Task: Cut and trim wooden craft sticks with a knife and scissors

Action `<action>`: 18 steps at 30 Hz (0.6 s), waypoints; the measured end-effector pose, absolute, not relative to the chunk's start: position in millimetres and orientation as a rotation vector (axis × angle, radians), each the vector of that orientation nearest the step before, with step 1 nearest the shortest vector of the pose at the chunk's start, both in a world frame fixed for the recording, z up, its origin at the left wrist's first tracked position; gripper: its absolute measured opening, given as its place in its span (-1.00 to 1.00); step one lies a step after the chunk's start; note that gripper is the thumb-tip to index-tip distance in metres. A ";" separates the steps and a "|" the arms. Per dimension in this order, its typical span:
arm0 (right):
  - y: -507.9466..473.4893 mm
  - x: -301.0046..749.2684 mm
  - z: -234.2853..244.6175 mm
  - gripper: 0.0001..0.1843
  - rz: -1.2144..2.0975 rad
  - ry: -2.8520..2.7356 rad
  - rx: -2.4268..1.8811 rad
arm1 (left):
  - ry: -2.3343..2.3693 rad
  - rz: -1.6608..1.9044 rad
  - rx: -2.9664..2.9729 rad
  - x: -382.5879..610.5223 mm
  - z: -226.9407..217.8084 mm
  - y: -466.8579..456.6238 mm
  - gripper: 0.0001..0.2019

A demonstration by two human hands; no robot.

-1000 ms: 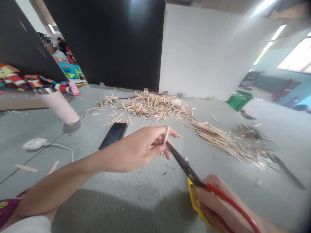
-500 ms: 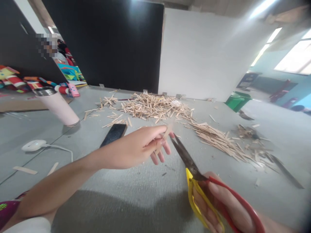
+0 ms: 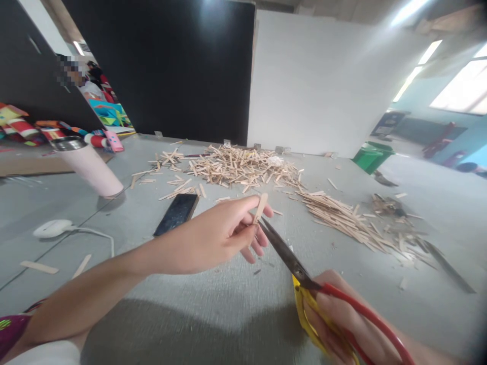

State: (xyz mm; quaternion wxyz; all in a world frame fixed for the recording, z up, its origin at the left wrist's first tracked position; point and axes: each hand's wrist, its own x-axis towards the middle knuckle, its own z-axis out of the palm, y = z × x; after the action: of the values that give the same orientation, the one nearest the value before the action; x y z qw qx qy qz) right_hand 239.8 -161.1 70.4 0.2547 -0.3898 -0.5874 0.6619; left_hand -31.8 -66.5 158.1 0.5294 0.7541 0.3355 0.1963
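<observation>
Between the thumb and fingers of my left hand (image 3: 228,228) is a short flat wooden stick (image 3: 261,207), tilted with its rounded end up. My right hand (image 3: 342,314) grips scissors (image 3: 294,266) with one yellow and one red handle. Their dark blades point up and left, the tips close to the lower part of the stick; whether they touch it I cannot tell. Beyond my hands lies a large heap of loose wooden sticks (image 3: 243,167). A second pile of sticks (image 3: 342,218), lying mostly side by side, is to the right.
A phone (image 3: 177,214) lies left of my wrist. Farther left are a pink tumbler (image 3: 91,170) and a white device with a cable (image 3: 53,228). Dark and white panels (image 3: 312,86) stand behind the heap. A long grey strip (image 3: 449,266) lies at right; a person (image 3: 91,88) is in the background.
The stick in my left hand now stands more upright and shows clearly. The scissors have come left toward it, and their blades are closer together. My left hand has dropped slightly.
</observation>
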 end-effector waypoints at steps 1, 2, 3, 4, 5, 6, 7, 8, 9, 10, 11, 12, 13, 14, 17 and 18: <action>-160.8 240.7 68.9 -0.28 1.813 -1.578 -1.062 | 0.803 0.467 1.804 -31.6 158.1 -66.6 -0.81; -160.7 241.2 68.7 -0.29 1.830 -1.568 -1.060 | 0.802 0.464 1.806 -31.3 158.0 -66.6 -0.81; -160.6 241.2 69.7 -0.30 1.844 -1.564 -1.063 | 0.797 0.461 1.806 -31.0 157.7 -66.7 -0.81; -160.7 240.8 71.4 -0.32 1.855 -1.564 -1.068 | 0.792 0.460 1.806 -30.8 157.4 -66.7 -0.80; -160.7 240.1 73.5 -0.32 1.861 -1.562 -1.077 | 0.787 0.460 1.808 -30.6 157.1 -66.7 -0.80; -160.7 239.1 75.9 -0.33 1.862 -1.559 -1.090 | 0.784 0.460 1.810 -30.4 156.8 -66.7 -0.80; -160.5 237.9 78.3 -0.34 1.855 -1.553 -1.104 | 0.784 0.460 1.812 -30.3 156.6 -66.7 -0.79; -160.3 236.7 80.6 -0.34 1.841 -1.564 -1.124 | 0.788 0.456 1.814 -30.3 156.5 -66.6 -0.79; -160.0 235.4 82.8 -0.33 1.822 -1.587 -1.155 | 0.794 0.452 1.814 -30.4 156.5 -66.6 -0.79; -159.6 234.2 84.7 -0.32 1.804 -1.615 -1.192 | 0.801 0.447 1.813 -30.4 156.6 -66.5 -0.79; -159.1 233.2 86.1 -0.31 1.784 -1.642 -1.229 | 0.808 0.440 1.813 -30.5 156.9 -66.4 -0.79; -158.7 232.2 86.8 -0.30 1.770 -1.663 -1.255 | 0.815 0.432 1.814 -30.6 157.1 -66.2 -0.79; -158.3 231.5 86.7 -0.29 1.761 -1.673 -1.270 | 0.823 0.424 1.817 -30.6 157.4 -66.0 -0.79; -158.2 231.0 85.6 -0.28 1.762 -1.670 -1.265 | 0.827 0.418 1.820 -30.5 157.5 -65.6 -0.80; -158.6 230.3 78.9 -0.23 1.772 -1.621 -1.215 | 0.831 0.398 1.821 -30.0 157.4 -64.0 -0.82; -159.1 230.2 76.5 -0.21 1.781 -1.602 -1.206 | 0.831 0.394 1.823 -29.7 157.1 -63.2 -0.83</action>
State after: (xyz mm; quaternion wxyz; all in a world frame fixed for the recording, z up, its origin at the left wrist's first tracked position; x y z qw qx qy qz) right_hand 230.2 -159.1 76.5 0.2276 -0.4380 -0.5816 0.6466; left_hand -29.7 -63.2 157.1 0.5225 0.7611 0.3472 0.1645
